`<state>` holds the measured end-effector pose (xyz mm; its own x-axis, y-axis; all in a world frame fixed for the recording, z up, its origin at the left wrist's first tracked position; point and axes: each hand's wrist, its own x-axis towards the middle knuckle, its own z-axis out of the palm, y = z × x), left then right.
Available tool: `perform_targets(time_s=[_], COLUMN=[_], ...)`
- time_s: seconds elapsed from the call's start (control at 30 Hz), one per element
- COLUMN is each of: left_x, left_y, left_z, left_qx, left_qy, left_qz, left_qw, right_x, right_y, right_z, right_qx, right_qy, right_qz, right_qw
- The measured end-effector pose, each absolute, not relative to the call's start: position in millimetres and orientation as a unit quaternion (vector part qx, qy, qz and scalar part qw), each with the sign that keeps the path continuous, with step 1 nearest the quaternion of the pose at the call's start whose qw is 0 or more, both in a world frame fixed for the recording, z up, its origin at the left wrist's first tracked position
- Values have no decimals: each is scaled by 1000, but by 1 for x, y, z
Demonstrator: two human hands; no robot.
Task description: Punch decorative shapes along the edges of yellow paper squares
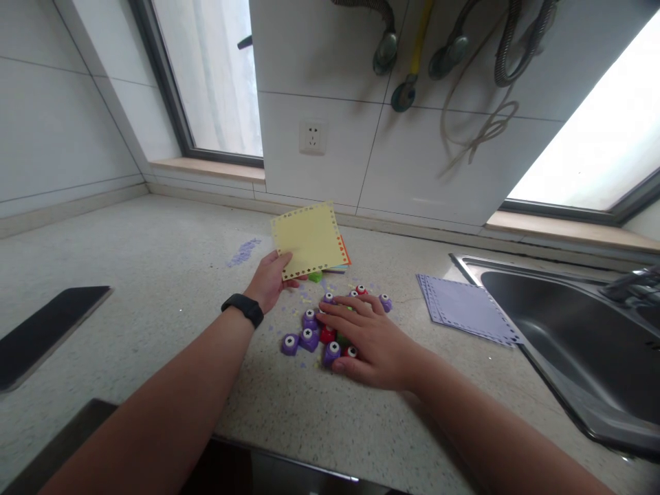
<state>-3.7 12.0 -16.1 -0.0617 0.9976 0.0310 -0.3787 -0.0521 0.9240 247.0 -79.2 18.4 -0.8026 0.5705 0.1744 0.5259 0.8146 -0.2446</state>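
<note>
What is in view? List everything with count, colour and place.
yellow sheet: one, yellow, held over the counter.
coloured sheets: few, orange among them, under yellow sheet.
punches: about ten, mostly purple, some red, mid-counter.
sink: one, steel, right.
lilac sheets: small stack, lilac, beside sink.
paper scraps: patch, purple, far counter.
socket: one, white, wall.
hoses: several, grey and yellow, hanging on wall.
wristband: one, black, left wrist.
left hand: one, pinching yellow sheet.
right hand: one, flat on punches.
</note>
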Motion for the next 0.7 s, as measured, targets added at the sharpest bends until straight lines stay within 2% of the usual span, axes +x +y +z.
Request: perform_targets(time_s=[0.4,0.7], left_x=[-1,0], left_y=[13,14], left_z=[-19,-20], left_qx=[399,399], left_qy=[400,401], left_qz=[606,603], left_qw=[561,562], right_x=[209,195], right_y=[-86,-76], right_z=[31,24], right_qx=[-363,-427], right_qy=[-917,-888], right_qz=[70,65], right_qw=[150,158])
